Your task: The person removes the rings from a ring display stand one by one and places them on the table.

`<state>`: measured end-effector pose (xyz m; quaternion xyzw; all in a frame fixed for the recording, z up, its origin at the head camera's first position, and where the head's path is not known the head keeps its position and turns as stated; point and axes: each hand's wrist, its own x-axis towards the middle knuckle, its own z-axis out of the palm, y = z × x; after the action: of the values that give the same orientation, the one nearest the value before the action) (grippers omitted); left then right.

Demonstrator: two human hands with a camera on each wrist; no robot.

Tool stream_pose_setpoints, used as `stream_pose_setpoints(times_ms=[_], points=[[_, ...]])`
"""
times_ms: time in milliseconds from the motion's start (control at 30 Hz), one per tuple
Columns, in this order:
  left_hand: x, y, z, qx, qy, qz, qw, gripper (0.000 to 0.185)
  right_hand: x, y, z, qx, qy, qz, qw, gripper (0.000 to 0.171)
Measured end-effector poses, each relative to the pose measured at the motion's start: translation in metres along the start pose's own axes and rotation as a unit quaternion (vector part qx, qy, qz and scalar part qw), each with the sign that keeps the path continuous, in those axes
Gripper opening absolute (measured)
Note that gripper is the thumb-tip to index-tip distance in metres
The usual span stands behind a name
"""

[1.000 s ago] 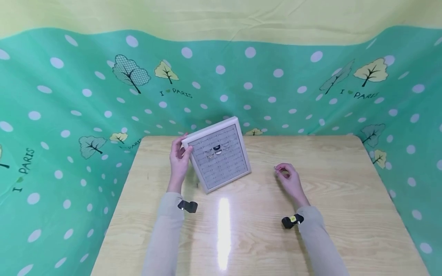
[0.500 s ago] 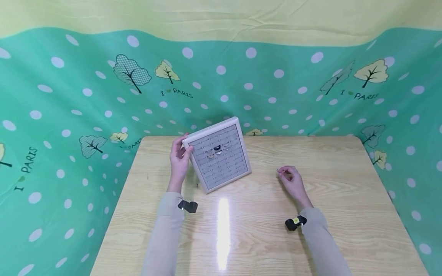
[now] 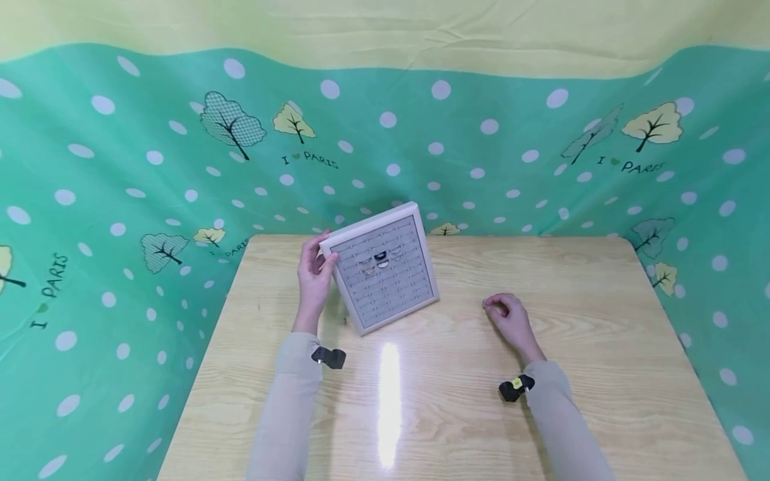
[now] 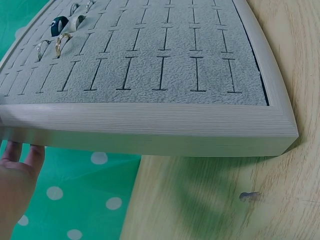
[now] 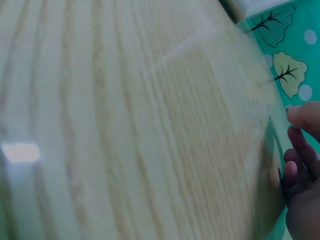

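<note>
A square ring display tray [image 3: 368,227] with a pale frame and a slotted grey pad [image 4: 175,42] stands tilted at the back of the table. My left hand [image 3: 314,287] grips its upper left corner, thumb in front. Several rings sit in the pad's slots: a black ring [image 4: 59,26], a white ring [image 4: 76,23], a gold-coloured ring [image 4: 62,45] and a silver ring [image 4: 41,50] among them. To the tray's right, my right hand [image 3: 511,322] pinches a small silvery ring [image 5: 289,108] between thumb and fingertip, just over the table. The fingers mostly hide that ring.
The light wooden table [image 3: 457,414] carries a bright glare strip in front of the tray. A small dark mark [image 4: 248,196] lies on the wood beside the tray. Green dotted cloth [image 3: 385,147] hangs behind the table and along both sides.
My right hand has shifted slightly right and nearer to me, still pinching the small ring. The left hand and the tray have stayed in place.
</note>
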<state>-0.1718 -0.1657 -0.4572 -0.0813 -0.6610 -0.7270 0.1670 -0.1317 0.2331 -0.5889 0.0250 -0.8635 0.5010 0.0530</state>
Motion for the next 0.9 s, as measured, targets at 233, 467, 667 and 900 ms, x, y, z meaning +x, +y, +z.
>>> stream_pose_setpoints(times_ms=[233,467,667,900], points=[[0.0017,0.0002,0.0009,-0.001,0.000,0.000,1.0000,0.040,0.0015,0.0033,0.0015,0.000,0.002,-0.023,1.000,0.009],[0.0012,0.0003,-0.0006,-0.001,0.003,-0.008,1.0000,0.040,-0.0004,0.0044,0.0031,-0.014,0.004,-0.047,0.999,0.010],[0.0033,0.0011,0.0016,-0.001,0.000,-0.004,1.0000,0.040,0.0024,0.0044,0.0024,-0.023,0.010,-0.054,0.998,0.009],[0.0002,-0.0015,-0.0004,0.003,0.001,-0.001,1.0000,0.040,-0.0043,0.0024,0.0040,-0.037,-0.001,-0.036,0.999,0.009]])
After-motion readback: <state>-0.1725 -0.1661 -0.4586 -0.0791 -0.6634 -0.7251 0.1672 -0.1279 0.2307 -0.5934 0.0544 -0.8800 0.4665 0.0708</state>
